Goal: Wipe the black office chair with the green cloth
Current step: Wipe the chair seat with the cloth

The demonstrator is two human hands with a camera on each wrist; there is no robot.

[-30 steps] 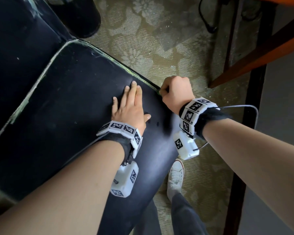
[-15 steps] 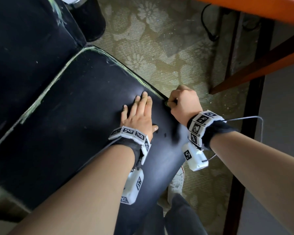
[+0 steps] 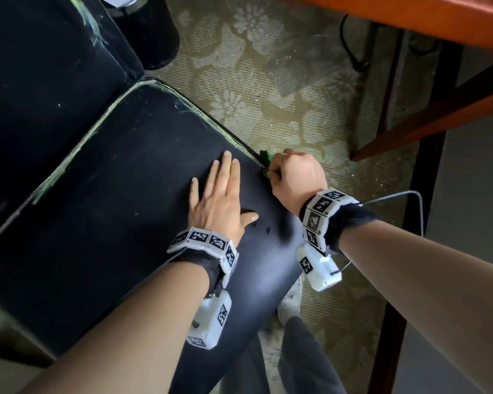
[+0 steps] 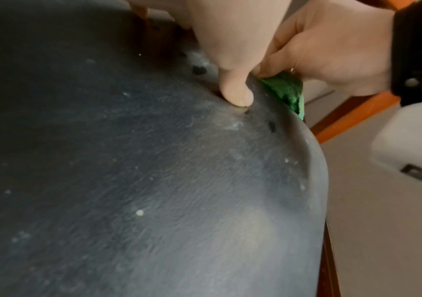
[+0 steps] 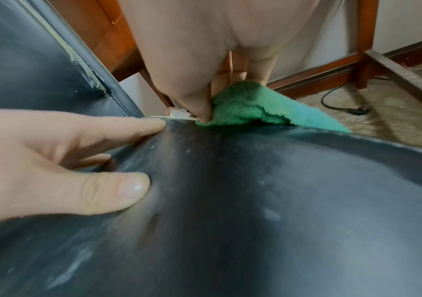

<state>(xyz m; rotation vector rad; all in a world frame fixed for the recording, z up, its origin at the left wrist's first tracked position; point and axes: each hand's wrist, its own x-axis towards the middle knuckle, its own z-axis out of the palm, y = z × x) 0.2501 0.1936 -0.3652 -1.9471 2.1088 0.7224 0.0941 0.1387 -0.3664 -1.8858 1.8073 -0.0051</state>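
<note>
Right hand (image 3: 295, 177) fingers curled tight on the cloth (image 5: 253, 106), pressing it to the seat's (image 3: 111, 194) right edge seam. Left hand (image 3: 219, 200) flat, fingers straight, bracing the seat. Cloth looks soft and floppy, so keep it bunched; the seat looks slick.

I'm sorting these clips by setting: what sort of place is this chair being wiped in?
Probably a home room or small office, not a workshop. The black office chair stands on a floral patterned carpet beside an orange-brown wooden desk, and a power cable trails across the floor.
</note>
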